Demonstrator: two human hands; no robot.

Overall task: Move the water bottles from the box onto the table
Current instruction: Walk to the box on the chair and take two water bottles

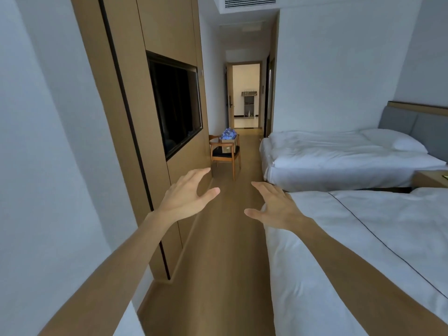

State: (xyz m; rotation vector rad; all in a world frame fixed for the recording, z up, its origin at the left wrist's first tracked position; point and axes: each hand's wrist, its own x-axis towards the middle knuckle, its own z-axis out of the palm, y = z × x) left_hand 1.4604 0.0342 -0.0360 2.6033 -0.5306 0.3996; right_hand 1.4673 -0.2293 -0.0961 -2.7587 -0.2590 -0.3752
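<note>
Head view. Left hand [186, 197] raised at centre frame, bare forearm running down to lower left; fingers spread and lightly curved, thumb out to the right, nothing held. Right hand [274, 207] raised just right of centre, forearm running down to lower right; fingers extended, thumb pointing left, nothing held. Hands near each other, apart, palms turned down over the brown wood-look floor [228, 238].

Far down the aisle, slightly above centre frame: wooden armchair with dark seat [224, 155], standing against the tan wood wall panel [126, 93]. Just behind the chair, a small light wooden table [234, 141] carrying a blue-and-white plastic-wrapped bundle [228, 134], possibly a pack of water bottles; too small to confirm. Pale object on the chair seat, not identifiable at this range.

Black wall-mounted screen [174, 103] set in the panel, left of centre. Two beds with white linen: near bed [363, 238] at lower right, touching the right forearm's edge in the picture; far bed [339, 154] at mid right with grey padded headboard [412, 127]. Open doorway [246, 93] at the end of the corridor, upper centre.
</note>
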